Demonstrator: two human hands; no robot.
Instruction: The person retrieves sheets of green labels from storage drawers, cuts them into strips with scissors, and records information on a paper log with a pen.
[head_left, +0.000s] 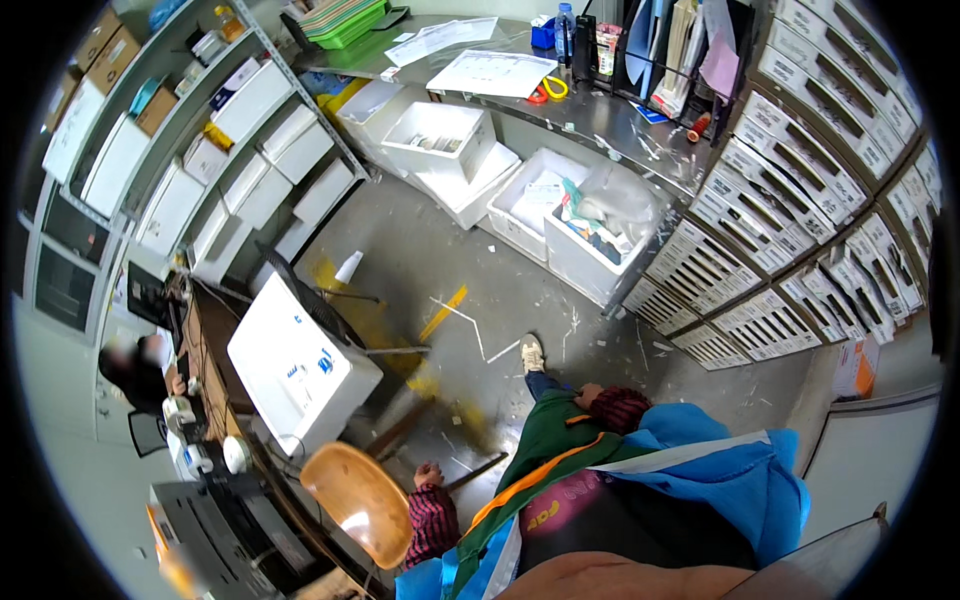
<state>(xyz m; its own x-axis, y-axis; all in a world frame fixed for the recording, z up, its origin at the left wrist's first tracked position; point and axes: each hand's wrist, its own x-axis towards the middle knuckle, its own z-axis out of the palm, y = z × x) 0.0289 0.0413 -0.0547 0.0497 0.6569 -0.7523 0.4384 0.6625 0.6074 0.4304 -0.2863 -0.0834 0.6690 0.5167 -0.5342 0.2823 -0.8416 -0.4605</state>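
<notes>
My left hand (428,474) hangs beside the wooden chair (350,492), just off its right edge. Its fingers look curled, and nothing shows in them. Against the front of my green and blue jacket (556,425) is my right hand (589,397), its fingers bent inward; whatever they may hold is hidden. Red and dark checked sleeves cover both wrists. One of my feet, in a pale shoe (532,352), stands forward on the grey floor (500,290).
A large white bin (300,365) with blue marks stands left, by a desk where another person (135,372) sits. Ahead, a metal table (600,105) carries papers (495,73) and scissors (548,90); white crates (600,245) stand beneath. Box-filled shelving (770,190) lines the right.
</notes>
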